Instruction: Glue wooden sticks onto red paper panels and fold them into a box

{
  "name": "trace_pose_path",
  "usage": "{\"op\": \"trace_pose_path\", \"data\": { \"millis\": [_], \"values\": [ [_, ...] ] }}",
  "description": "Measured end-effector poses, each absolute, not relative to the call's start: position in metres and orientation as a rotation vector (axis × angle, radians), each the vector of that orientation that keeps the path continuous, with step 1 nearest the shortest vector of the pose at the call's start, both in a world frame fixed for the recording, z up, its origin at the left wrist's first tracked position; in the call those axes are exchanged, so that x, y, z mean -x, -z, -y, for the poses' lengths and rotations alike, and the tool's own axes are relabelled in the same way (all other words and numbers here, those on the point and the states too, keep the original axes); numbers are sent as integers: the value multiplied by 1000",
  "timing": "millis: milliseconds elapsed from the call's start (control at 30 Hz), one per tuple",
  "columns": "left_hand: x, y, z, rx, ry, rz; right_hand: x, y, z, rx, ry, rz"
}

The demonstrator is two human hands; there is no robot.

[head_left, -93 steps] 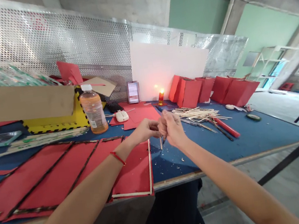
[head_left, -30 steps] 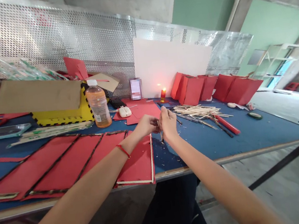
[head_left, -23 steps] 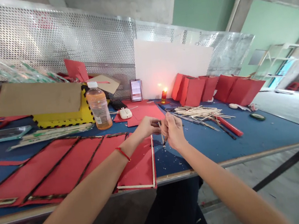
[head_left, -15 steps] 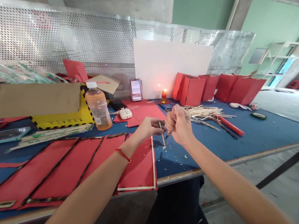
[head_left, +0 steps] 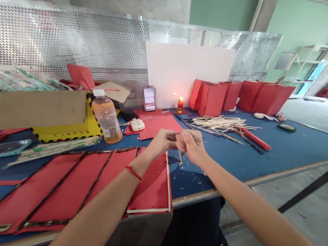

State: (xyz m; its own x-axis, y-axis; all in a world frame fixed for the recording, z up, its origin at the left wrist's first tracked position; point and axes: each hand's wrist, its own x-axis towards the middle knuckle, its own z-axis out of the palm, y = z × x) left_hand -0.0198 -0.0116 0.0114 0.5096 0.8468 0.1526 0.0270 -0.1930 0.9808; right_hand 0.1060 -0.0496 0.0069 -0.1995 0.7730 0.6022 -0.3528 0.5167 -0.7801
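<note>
In the head view my left hand, a red string bracelet on its wrist, pinches a thin wooden stick that points down toward the blue tabletop. My right hand is closed and pressed up against the left fingertips, by the top of the stick. Whatever it grips is hidden behind its fingers. Pale shavings lie on the table below both hands. Left of them is a red paper panel with dark strips across it and pale sticks along its right and front edges.
Loose wooden sticks and a red tube lie to the right. A lit red candle stands behind the hands, with red paper bags beside it. An orange drink bottle and a yellow box stand left.
My right hand has moved left and closer to my left hand, now covering the upper stick. A dark pointed tip that showed below the right fingers is out of sight.
</note>
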Motion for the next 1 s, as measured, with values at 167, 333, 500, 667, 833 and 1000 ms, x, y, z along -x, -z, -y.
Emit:
{"op": "trace_pose_path", "data": {
  "millis": [167,333,500,667,833,1000],
  "values": [
    [19,-13,13,-1543,-868,-814,-107,-18,51,372,-1111,1270],
    [20,-9,10,-1560,-868,-817,-104,-19,51,354,-1144,1286],
    [20,-7,9,-1601,-879,-855,-105,-17,47,372,-1139,1239],
    [19,-7,12,-1574,-902,-865,-105,-21,44,418,-1175,1236],
    [18,-2,11,-1529,-954,-846,-99,-24,39,469,-1256,1251],
    [19,1,9,-1547,-1002,-824,-93,-27,35,468,-1318,1302]
  ]
}}
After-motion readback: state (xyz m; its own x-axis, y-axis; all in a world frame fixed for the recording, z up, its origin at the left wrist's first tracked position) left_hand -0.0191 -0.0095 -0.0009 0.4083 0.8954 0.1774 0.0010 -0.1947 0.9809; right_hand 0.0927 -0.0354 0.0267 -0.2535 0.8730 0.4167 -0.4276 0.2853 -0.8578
